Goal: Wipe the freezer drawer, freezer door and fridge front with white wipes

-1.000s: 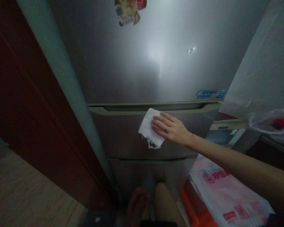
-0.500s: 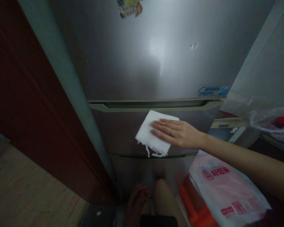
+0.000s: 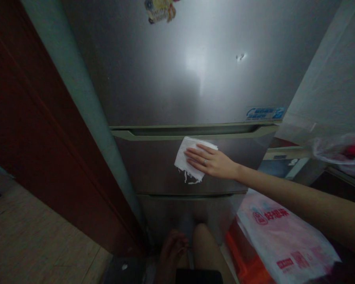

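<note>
My right hand (image 3: 208,161) lies with its fingers stretched over a folded white cloth (image 3: 182,156), holding it flat against the fridge's middle drawer (image 3: 148,161). Frayed threads dangle from the cloth's lower edge, and the thumb cannot be made out. A ring sits on one finger. Low in the view, my left hand (image 3: 176,243) is beside my knee in dim light, its fingers loosely bent and apart. No object shows in it. Above the cloth runs the drawer's handle recess (image 3: 192,131).
The upper fridge door (image 3: 154,71) carries a magnet (image 3: 160,10) and a blue sticker (image 3: 264,113). A brown door frame (image 3: 56,138) stands on the left. To the right are a white printed plastic bag (image 3: 286,236), an orange container (image 3: 244,256) and clear plastic wrapping (image 3: 331,150).
My right hand and the cloth have moved slightly left and up across the drawer front. My left hand stays low by the knee, with its fingers shifted a little.
</note>
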`<state>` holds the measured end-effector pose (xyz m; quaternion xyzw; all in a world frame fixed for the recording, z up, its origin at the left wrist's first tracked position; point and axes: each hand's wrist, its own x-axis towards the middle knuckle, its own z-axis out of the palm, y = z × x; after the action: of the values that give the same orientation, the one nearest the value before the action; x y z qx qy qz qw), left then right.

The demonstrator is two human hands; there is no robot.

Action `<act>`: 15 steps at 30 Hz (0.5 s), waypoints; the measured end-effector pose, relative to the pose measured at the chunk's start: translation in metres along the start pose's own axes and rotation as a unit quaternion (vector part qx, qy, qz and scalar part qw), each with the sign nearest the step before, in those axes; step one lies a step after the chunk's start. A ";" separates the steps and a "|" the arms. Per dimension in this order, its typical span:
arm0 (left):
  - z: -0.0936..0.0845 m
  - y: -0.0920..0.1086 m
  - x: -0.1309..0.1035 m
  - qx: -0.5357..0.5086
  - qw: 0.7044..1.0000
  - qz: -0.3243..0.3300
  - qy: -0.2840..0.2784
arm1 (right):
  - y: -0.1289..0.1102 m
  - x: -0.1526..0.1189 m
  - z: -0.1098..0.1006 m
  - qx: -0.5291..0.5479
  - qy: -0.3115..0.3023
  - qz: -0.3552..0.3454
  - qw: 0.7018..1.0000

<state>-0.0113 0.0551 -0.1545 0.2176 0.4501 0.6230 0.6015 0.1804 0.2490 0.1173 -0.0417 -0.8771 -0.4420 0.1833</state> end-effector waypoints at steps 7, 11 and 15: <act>0.001 -0.002 -0.002 -0.001 1.000 -0.005 -0.017 | 0.004 0.000 0.009 -0.054 0.040 -0.018 0.998; -0.002 -0.004 -0.002 0.006 1.000 -0.006 -0.018 | 0.007 0.005 0.008 -0.075 0.054 -0.014 0.996; -0.001 -0.001 -0.004 0.018 1.000 -0.006 -0.023 | 0.009 0.010 0.000 -0.064 0.042 -0.011 0.997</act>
<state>-0.0108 0.0506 -0.1550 0.2404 0.4486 0.6061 0.6113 0.1730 0.2534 0.1280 -0.0251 -0.8386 -0.5009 0.2124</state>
